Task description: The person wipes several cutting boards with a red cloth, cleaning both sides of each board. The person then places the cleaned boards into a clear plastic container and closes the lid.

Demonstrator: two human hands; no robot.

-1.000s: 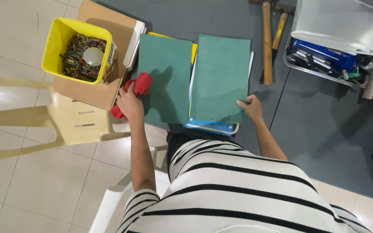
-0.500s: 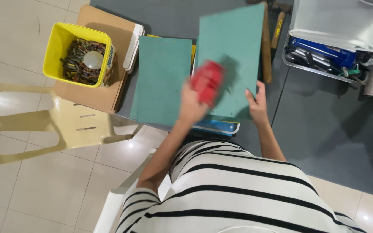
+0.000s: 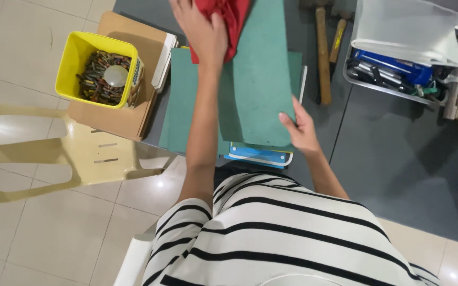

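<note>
My left hand (image 3: pixel 203 33) grips a red cloth (image 3: pixel 228 21) and presses it on the far end of a long green board (image 3: pixel 261 79). That board lies tilted over a second green board (image 3: pixel 184 100) on the dark grey table (image 3: pixel 398 148). My right hand (image 3: pixel 300 127) holds the near right corner of the upper board, thumb on top. Under the boards a blue and white flat piece (image 3: pixel 258 156) sticks out toward me.
A yellow tub (image 3: pixel 72 63) of small dark parts with a pale round lid stands on a brown cardboard box (image 3: pixel 123 114) at the left. A cream plastic chair (image 3: pixel 38 153) stands beside it. Two wooden-handled hammers (image 3: pixel 322 53) and a white tool bin (image 3: pixel 409 47) lie at the right.
My left hand carried the red cloth from the left edge of the boards up to the far end of the upper board. The upper board shifted and tilted; my right hand stayed at its corner.
</note>
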